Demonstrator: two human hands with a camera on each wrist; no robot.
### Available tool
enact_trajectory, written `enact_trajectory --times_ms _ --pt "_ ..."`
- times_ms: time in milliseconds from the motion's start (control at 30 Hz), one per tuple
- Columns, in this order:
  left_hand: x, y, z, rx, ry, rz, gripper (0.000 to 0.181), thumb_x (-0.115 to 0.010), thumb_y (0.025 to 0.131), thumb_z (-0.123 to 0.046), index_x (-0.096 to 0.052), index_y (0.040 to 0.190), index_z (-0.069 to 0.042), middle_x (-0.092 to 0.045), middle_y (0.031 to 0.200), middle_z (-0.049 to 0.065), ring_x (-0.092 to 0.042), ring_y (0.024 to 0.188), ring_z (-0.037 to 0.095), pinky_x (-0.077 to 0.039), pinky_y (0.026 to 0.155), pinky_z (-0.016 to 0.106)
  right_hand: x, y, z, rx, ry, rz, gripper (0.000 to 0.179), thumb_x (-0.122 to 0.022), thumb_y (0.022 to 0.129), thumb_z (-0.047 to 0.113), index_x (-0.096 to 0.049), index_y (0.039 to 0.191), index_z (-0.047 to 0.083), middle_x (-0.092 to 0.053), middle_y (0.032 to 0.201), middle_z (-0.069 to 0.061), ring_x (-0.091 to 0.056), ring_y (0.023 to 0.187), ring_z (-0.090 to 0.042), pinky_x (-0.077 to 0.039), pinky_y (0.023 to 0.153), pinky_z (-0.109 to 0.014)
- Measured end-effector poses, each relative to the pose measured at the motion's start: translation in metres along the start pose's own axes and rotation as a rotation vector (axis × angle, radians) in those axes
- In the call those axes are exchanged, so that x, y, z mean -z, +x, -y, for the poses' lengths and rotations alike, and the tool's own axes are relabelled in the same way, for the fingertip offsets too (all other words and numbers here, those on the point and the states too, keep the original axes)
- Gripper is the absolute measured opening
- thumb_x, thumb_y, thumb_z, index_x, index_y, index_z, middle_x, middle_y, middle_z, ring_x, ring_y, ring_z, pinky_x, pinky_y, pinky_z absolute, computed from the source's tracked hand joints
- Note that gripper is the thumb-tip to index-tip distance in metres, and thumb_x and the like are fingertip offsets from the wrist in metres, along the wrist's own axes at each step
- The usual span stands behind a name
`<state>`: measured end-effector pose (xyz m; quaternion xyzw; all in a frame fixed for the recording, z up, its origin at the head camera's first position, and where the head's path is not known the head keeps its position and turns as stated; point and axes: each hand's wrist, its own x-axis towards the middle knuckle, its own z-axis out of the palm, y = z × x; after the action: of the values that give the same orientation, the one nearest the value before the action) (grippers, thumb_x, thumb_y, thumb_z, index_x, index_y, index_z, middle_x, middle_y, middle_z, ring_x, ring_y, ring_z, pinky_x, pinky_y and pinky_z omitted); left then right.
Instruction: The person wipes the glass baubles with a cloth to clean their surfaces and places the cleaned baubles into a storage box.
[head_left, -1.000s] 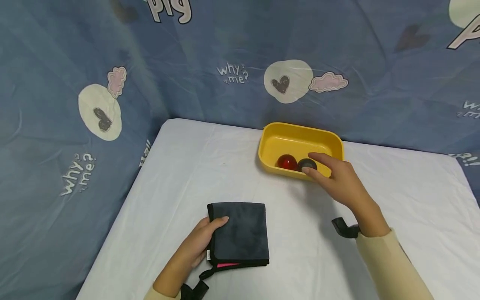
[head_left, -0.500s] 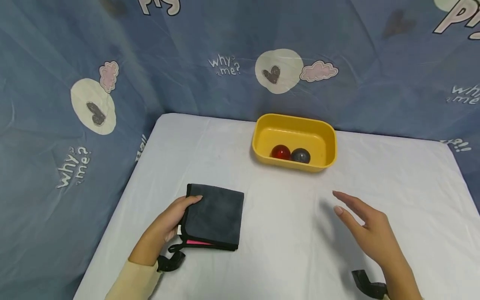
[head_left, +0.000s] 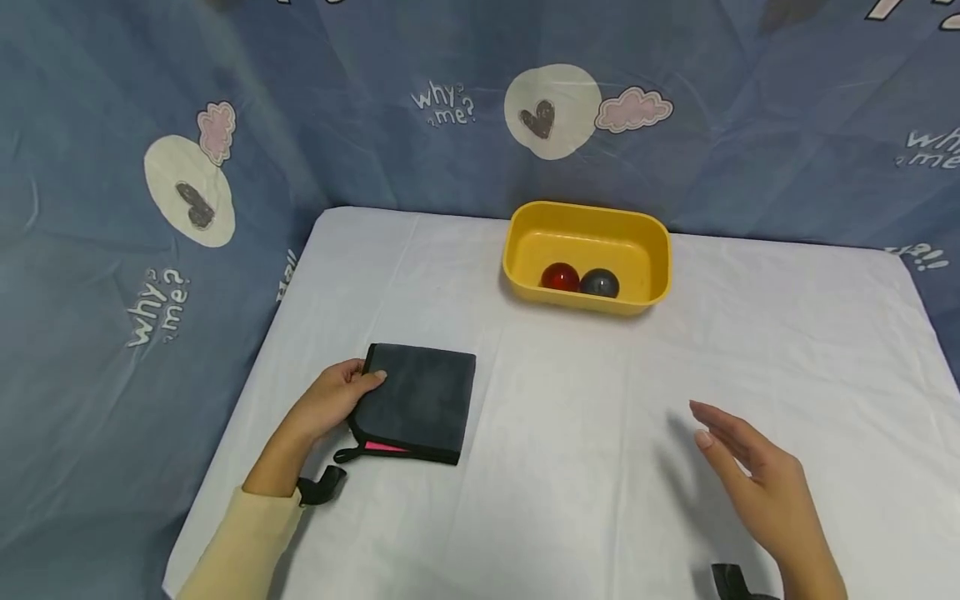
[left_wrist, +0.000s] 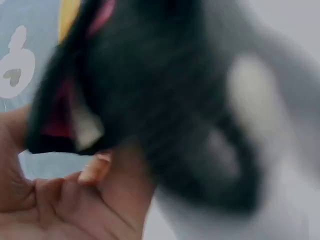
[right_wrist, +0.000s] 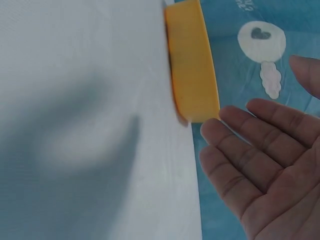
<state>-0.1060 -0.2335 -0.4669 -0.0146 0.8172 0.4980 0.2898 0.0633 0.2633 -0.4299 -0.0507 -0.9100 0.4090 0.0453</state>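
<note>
My left hand (head_left: 327, 402) pinches the left edge of a folded dark grey cloth (head_left: 420, 402), thumb on top and fingers beneath. The cloth has black edging, a black loop at its near corner and a strip of pink showing in the fold. In the left wrist view the cloth (left_wrist: 150, 85) is blurred and fills much of the picture. My right hand (head_left: 761, 487) hangs over the right part of the table, fingers fairly straight, holding nothing. At the back, a yellow tray (head_left: 637, 250) contains a red ball (head_left: 560, 277) and a dark grey ball (head_left: 599, 282), side by side.
A white sheet (head_left: 540, 400) covers the table. Behind it and to the left hangs a blue printed curtain (head_left: 375, 158), close to the tray's far side. A black wrist mount (head_left: 321, 486) sits on the left wrist.
My right hand has left the tray, moving nearer and to the right; the dark grey ball stays inside. My left hand has carried the folded cloth leftward and slightly farther away.
</note>
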Motion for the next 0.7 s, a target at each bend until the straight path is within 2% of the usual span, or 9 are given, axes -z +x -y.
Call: enact_trajectory --times_ms 67,133,300,400,533,600,700 --pt "0.001 -0.001 0.0 -0.016 0.179 -0.074 0.058 -0.056 0.108 -0.037 -0.051 0.143 0.008 -0.065 0.117 0.016 -0.062 0.101 0.024 -0.05 0.085 0.037 -0.002 -0.003 0.0 -0.007 0.004 -0.005 0.036 -0.064 0.106 0.018 -0.065 0.142 0.018 -0.069 0.136 -0.005 -0.061 0.117 0.006 -0.044 0.09 -0.004" --pt "0.0 -0.002 0.001 -0.032 0.306 -0.129 0.056 -0.057 0.107 -0.037 -0.052 0.142 0.006 -0.064 0.111 0.014 -0.06 0.096 0.026 -0.048 0.081 0.039 -0.004 -0.006 0.001 -0.006 0.004 -0.009 0.037 -0.064 0.105 0.017 -0.065 0.142 0.018 -0.069 0.136 -0.005 -0.061 0.116 0.007 -0.044 0.09 -0.004" --pt "-0.005 -0.002 0.005 -0.091 0.446 -0.197 0.051 -0.06 0.107 -0.03 -0.05 0.141 0.006 -0.06 0.092 0.009 -0.057 0.072 0.022 -0.047 0.064 0.036 -0.011 -0.013 0.003 -0.019 0.0 -0.012 0.038 -0.065 0.105 0.018 -0.064 0.143 0.015 -0.068 0.136 -0.005 -0.059 0.119 0.006 -0.044 0.091 -0.004" --pt "-0.008 -0.003 0.007 -0.114 0.541 -0.252 0.051 -0.063 0.105 -0.028 -0.051 0.14 0.007 -0.06 0.087 0.011 -0.057 0.066 0.024 -0.047 0.058 0.038 -0.016 -0.017 0.004 -0.049 -0.02 -0.001 0.039 -0.064 0.106 0.023 -0.063 0.144 0.015 -0.067 0.139 -0.004 -0.065 0.123 -0.013 -0.041 0.091 -0.003" --pt "-0.016 -0.011 0.003 -0.167 0.681 -0.367 0.052 -0.068 0.102 -0.024 -0.053 0.137 0.012 -0.066 0.11 0.028 -0.067 0.087 0.043 -0.055 0.065 0.055 -0.023 -0.018 0.005 -0.036 -0.057 -0.002 0.043 -0.066 0.105 0.024 -0.061 0.146 0.015 -0.065 0.141 -0.009 -0.064 0.123 -0.042 -0.032 0.095 0.0" --pt "-0.024 -0.017 -0.003 -0.23 0.74 -0.445 0.053 -0.07 0.1 -0.022 -0.054 0.135 0.014 -0.063 0.119 0.035 -0.065 0.098 0.052 -0.055 0.073 0.063 -0.027 -0.018 0.005 -0.016 -0.079 -0.004 0.049 -0.066 0.104 0.024 -0.056 0.151 0.013 -0.061 0.145 -0.015 -0.059 0.126 -0.048 -0.038 0.108 -0.014" --pt "-0.043 -0.027 -0.014 -0.364 0.783 -0.566 0.06 -0.074 0.097 -0.022 -0.052 0.137 0.017 -0.059 0.128 0.038 -0.06 0.111 0.056 -0.053 0.083 0.068 -0.033 -0.018 0.008 -0.007 -0.13 -0.006 0.064 -0.065 0.105 0.027 -0.039 0.162 0.013 -0.046 0.158 -0.018 -0.046 0.14 -0.048 -0.04 0.115 -0.05"
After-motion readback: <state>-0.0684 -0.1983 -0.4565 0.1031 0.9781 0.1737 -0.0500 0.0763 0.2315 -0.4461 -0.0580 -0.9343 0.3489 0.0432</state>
